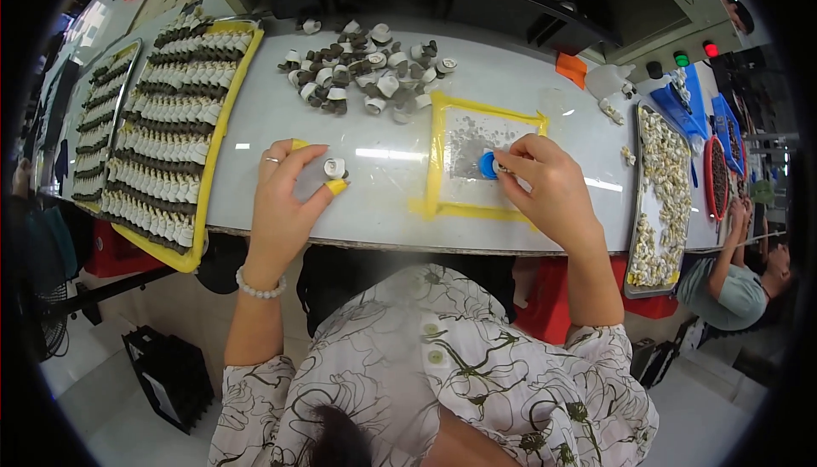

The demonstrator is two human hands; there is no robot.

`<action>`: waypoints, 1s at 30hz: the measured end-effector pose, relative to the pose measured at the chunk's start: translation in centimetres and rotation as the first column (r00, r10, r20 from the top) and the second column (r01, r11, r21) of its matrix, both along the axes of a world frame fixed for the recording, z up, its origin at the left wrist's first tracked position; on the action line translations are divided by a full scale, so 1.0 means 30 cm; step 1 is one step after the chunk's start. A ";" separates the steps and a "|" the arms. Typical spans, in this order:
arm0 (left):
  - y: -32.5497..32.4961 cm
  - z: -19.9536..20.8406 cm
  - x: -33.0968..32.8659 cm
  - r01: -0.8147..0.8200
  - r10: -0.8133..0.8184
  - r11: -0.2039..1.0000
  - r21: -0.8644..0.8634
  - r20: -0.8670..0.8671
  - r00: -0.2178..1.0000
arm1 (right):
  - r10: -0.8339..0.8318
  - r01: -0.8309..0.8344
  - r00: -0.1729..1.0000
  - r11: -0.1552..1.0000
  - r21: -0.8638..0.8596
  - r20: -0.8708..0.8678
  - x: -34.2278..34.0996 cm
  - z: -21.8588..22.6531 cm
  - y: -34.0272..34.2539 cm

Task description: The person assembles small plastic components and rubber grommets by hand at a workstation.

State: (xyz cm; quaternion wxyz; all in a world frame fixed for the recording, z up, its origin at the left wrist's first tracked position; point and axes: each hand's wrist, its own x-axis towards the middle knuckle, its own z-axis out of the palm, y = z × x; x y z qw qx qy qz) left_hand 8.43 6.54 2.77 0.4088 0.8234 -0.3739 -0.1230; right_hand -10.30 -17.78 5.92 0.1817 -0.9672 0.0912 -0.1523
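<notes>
My left hand point(294, 182) rests on the table at left, thumb and index finger spread apart. Between them stands a small white part with a dark base point(335, 168); I cannot tell whether the fingertips touch it. Yellow finger covers show on the thumb and another finger. My right hand point(549, 186) is closed in a pinch at a round blue cap point(488, 165). A small pale part shows at its fingertips, its shape mostly hidden. The cap sits on a spotted grey patch point(464, 139) framed by yellow tape point(435, 156).
Loose white-and-dark parts point(374, 71) lie heaped at the back. Yellow-rimmed trays point(208, 161) with rows of such parts stand at left. At right are a metal tray point(634, 246) of small cream pieces, blue bins point(694, 97), a red basket point(709, 182) and another person point(732, 288).
</notes>
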 end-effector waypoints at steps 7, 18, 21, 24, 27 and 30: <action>-0.038 -0.006 -0.035 0.060 -0.074 0.972 -0.225 -0.055 0.996 | -0.028 0.029 1.000 0.996 0.084 -0.009 -0.004 -0.008 -0.010; -0.151 -0.029 -0.175 -0.032 -0.445 0.818 -0.574 -0.668 0.597 | -0.218 0.096 0.969 0.765 0.637 0.116 -0.051 -0.058 0.023; -0.172 -0.043 -0.198 -0.024 -0.466 0.821 -0.570 -0.694 0.549 | -0.211 0.065 0.969 0.720 0.691 0.129 -0.061 -0.060 0.032; -0.181 -0.049 -0.208 -0.013 -0.467 0.831 -0.556 -0.712 0.524 | -0.198 0.024 0.968 0.679 0.734 0.151 -0.063 -0.060 0.042; -0.182 -0.055 -0.212 0.010 -0.453 0.846 -0.533 -0.709 0.540 | -0.182 -0.011 0.969 0.647 0.762 0.169 -0.062 -0.061 0.055; -0.189 -0.046 -0.214 0.024 -0.462 0.834 -0.552 -0.674 0.577 | -0.167 -0.022 0.972 0.639 0.768 0.166 -0.058 -0.053 0.066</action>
